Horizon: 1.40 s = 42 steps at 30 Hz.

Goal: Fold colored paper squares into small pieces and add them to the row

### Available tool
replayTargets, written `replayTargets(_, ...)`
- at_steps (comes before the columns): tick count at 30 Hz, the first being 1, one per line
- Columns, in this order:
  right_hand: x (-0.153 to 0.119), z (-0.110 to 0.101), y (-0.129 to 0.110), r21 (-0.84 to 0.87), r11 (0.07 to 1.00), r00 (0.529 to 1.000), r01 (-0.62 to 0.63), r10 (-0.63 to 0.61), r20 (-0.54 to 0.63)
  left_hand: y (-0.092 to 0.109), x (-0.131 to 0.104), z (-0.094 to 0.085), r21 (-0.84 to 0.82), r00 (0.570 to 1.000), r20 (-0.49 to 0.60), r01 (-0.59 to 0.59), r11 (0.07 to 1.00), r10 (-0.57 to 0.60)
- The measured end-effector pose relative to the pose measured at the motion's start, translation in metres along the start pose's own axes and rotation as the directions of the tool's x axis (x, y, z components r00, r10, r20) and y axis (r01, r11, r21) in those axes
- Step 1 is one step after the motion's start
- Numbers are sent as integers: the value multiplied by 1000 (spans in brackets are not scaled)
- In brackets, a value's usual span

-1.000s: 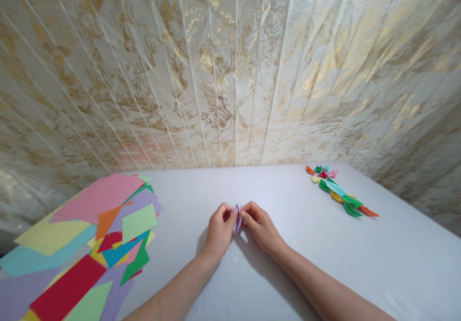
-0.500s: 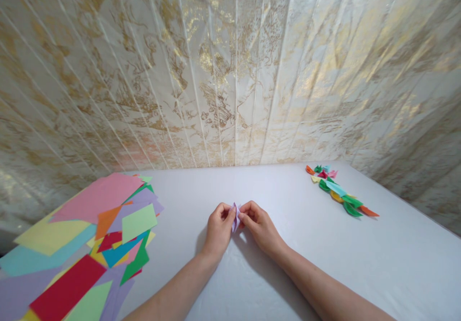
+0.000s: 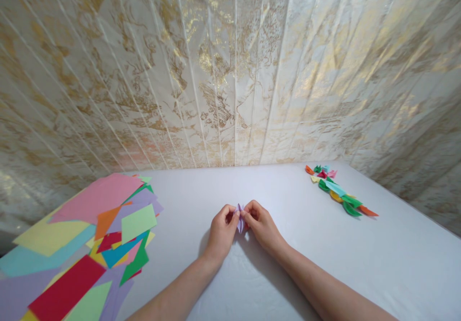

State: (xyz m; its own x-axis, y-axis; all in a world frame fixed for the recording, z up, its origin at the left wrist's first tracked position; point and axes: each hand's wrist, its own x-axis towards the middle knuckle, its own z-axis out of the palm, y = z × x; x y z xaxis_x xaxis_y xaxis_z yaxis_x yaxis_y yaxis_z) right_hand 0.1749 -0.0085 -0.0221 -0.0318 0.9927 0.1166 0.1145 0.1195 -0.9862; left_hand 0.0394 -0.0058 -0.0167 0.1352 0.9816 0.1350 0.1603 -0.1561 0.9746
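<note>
A small folded piece of purple paper is held upright between my two hands, just above the middle of the white table. My left hand pinches its left side between thumb and curled fingers. On the other side, my right hand grips the paper's right edge in the same way. The paper shows pointed ends at top and bottom with layers slightly spread; its middle is partly covered by my fingertips.
Many loose coloured sheets and scraps, among them a red sheet and a pink sheet, overlap at the left. Several small folded paper pieces lie in a row at the back right. A gold-patterned white curtain hangs behind the table.
Both hands have shifted slightly, the left one a little to the right. The purple paper has turned, and its layers now show more toward me.
</note>
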Motion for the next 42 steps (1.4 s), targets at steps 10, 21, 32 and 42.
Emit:
replayTargets(10,-1,-1,-2,32,999,999,4,-5,45,3,-1,-1,41,999,11,-47,998,47)
replayTargets(21,2,-8,-2,-67,997,999,25,-24,23,-1,2,0,-41,999,43,-16,999,18)
replayTargets(32,6,-18,-12,-161,985,992,70,-52,111,-2,6,-6,42,1000,-4,-8,999,8)
replayTargets(42,4,-17,-9,-195,978,987,77,-47,155,-3,3,-5,139,997,23,-70,988,67)
